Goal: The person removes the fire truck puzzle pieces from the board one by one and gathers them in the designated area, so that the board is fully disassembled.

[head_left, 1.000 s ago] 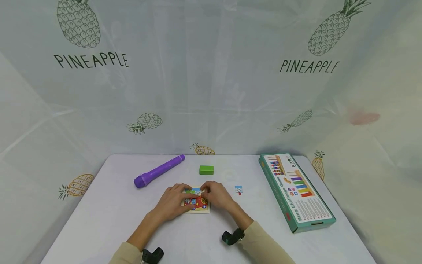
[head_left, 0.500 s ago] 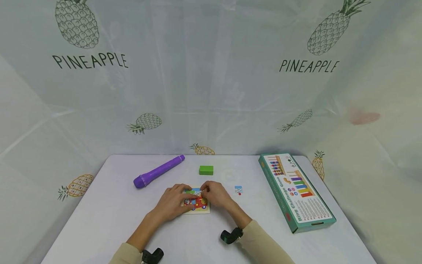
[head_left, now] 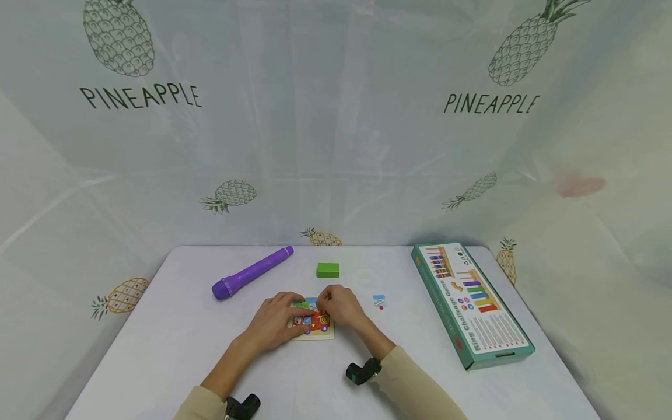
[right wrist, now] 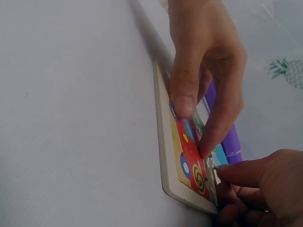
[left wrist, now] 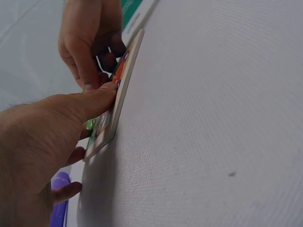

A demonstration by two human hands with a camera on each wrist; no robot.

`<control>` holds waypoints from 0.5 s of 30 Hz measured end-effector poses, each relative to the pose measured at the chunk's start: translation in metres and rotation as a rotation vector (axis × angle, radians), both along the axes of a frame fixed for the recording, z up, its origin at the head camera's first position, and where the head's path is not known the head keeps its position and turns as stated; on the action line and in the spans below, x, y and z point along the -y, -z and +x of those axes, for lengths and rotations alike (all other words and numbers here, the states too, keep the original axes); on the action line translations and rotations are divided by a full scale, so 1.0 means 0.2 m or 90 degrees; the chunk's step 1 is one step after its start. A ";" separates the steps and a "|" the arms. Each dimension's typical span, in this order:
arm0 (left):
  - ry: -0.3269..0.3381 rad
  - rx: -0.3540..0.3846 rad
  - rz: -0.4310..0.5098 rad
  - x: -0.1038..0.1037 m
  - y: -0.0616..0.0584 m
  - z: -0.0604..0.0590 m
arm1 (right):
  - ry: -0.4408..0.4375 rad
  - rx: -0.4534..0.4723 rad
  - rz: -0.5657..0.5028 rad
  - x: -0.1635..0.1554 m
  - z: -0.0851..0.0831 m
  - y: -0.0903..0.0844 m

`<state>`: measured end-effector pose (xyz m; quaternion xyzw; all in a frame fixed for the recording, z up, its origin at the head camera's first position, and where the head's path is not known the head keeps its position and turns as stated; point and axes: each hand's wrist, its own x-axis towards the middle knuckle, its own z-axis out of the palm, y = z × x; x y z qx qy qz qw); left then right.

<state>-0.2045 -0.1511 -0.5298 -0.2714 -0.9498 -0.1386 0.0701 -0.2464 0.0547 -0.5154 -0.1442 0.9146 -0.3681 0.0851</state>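
Note:
A small wooden jigsaw puzzle with a red vehicle picture lies flat on the table. My left hand holds it from the left, with thumb and index finger pressing on the picture and other fingers at its far edge. At the puzzle's upper right corner, my right hand has thumb and fingertips pinched together on a puzzle piece, mostly hidden by the fingers. The right wrist view shows both hands' fingertips close together over the picture. A loose blue puzzle piece lies to the right of my right hand.
Behind the hands stands a green block. A purple microphone-shaped stick lies at the back left. On the right of the white table is a green game box. A pineapple-printed curtain hangs behind the table.
My right hand has shifted slightly up and left at the puzzle's corner, its wrist moving left as well. The left hand stays in place on the puzzle.

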 end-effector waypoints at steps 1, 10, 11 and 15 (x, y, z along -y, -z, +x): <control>0.000 -0.001 0.000 0.00 0.00 0.00 | 0.000 0.001 0.001 0.00 0.00 0.00; 0.002 0.002 0.007 0.01 0.00 0.00 | 0.001 -0.017 -0.003 0.00 0.01 -0.02; 0.002 0.002 0.007 0.01 0.00 0.00 | 0.002 -0.019 -0.003 0.00 0.01 -0.01; -0.003 0.010 0.002 0.01 0.01 0.01 | 0.011 -0.025 -0.012 0.01 0.02 -0.02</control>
